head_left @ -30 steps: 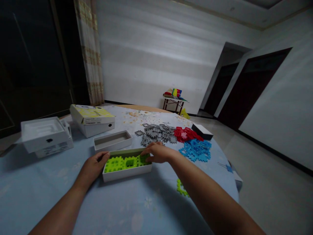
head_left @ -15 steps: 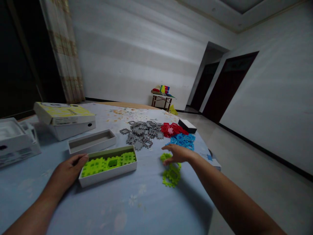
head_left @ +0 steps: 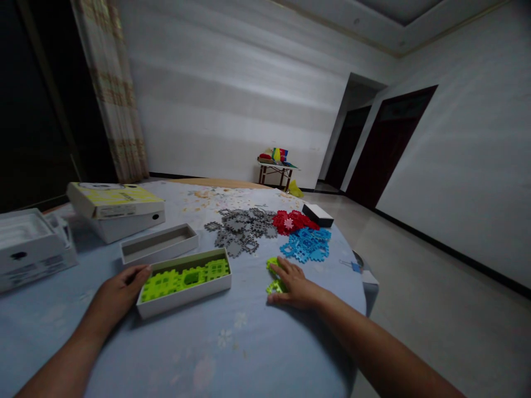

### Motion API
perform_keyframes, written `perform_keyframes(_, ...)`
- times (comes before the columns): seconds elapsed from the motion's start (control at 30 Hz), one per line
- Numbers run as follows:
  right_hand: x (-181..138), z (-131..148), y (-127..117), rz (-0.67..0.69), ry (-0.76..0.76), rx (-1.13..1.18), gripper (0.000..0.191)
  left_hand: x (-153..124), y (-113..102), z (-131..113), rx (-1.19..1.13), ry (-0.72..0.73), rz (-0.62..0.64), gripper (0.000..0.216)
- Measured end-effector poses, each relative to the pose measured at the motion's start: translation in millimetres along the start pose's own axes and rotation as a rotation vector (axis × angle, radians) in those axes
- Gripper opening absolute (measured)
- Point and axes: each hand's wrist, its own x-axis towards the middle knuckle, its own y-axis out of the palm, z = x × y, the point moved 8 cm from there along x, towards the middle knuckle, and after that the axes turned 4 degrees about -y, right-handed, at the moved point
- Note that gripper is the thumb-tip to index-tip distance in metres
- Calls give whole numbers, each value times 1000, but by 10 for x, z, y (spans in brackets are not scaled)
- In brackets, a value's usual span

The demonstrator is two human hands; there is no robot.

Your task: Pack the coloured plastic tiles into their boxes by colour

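Observation:
My left hand [head_left: 120, 296] pinches the left end of a long white box [head_left: 188, 299] with thumb and fingers closed on its rim. Inside the box lie lime-green interlocking plastic pieces [head_left: 166, 283], toothed along the edges, some with square holes. To the right, my right hand [head_left: 292, 284] lies palm down over loose green toothed pieces [head_left: 274, 264] on the tablecloth, fingers stretched and thumb apart. Part of those pieces is hidden under the palm. Just beyond the right hand is a heap of blue toothed pieces [head_left: 307, 244].
Behind are heaps of grey pieces [head_left: 240, 226] and red pieces [head_left: 286, 222], with a black-and-white box [head_left: 318, 215] beside them. A shallow grey-white tray [head_left: 160, 246], a yellow-topped box [head_left: 118, 210] and a white box [head_left: 33, 249] stand left. The table's edge [head_left: 365, 298] curves at right.
My right hand has come down toward me onto the loose green pieces, now covering most of them. My left hand keeps its hold on the box. The view has shifted slightly.

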Motion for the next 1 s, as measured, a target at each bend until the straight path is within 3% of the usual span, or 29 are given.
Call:
perform_keyframes(0.37, 693, 127, 57, -131, -17, 48, 81, 5, 48, 28, 36, 14, 66, 54)
perform_keyframes(0.63, 681, -143, -301, -534, 110, 129, 50, 17, 47, 48, 43, -2, 69, 55)
perform_keyframes(0.87, 879, -67, -316, -466, 232, 48, 69, 22, 46, 51, 29, -6, 75, 56)
perform_keyframes(1.0, 974, -37, -221, -390, 235, -11, 60, 10, 44, 45, 19, -13, 81, 56)
